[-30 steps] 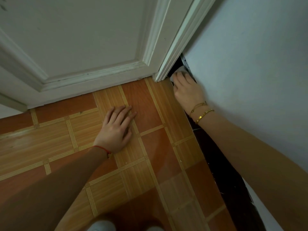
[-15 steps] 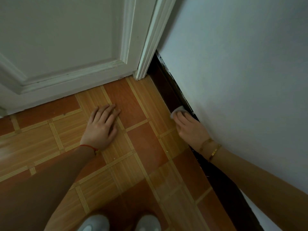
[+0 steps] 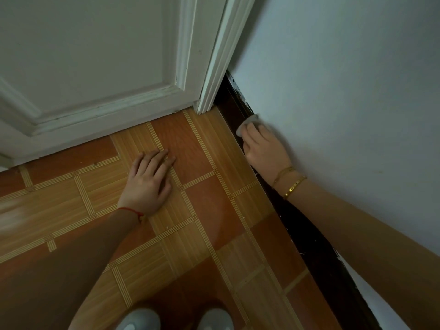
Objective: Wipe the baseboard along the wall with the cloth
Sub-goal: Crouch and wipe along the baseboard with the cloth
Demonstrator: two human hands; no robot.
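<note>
Right hand (image 3: 264,151) fingers (image 3: 250,136) lie over a small white cloth (image 3: 247,122), pressing it against the dark baseboard (image 3: 309,246); whether they curl round the cloth or only press it flat, cannot tell, most of the cloth is hidden under them. Cloth sits on the top part of the baseboard, touching the wall (image 3: 345,91), near the door frame (image 3: 214,67) corner but not at it. Gold bracelets (image 3: 290,184) on that wrist. Left hand (image 3: 150,182) flat on the tiled floor (image 3: 214,210), fingers straight and together, holding nothing, acting as a prop.

Step in hand, judged: a wipe stroke along the baseboard. To do it well: keep even pressure through the fingertips, keep the cloth folded over the top ledge as well as the face, since pale specks show along the edge lower down. Run long strokes parallel to the wall, not dabs. The short stretch up to the door frame needs covering, and so does the long run under the forearm towards the shoes (image 3: 214,317). Keep the cloth off the pale wall to avoid smearing. Shift the left hand as the body moves so balance holds.
</note>
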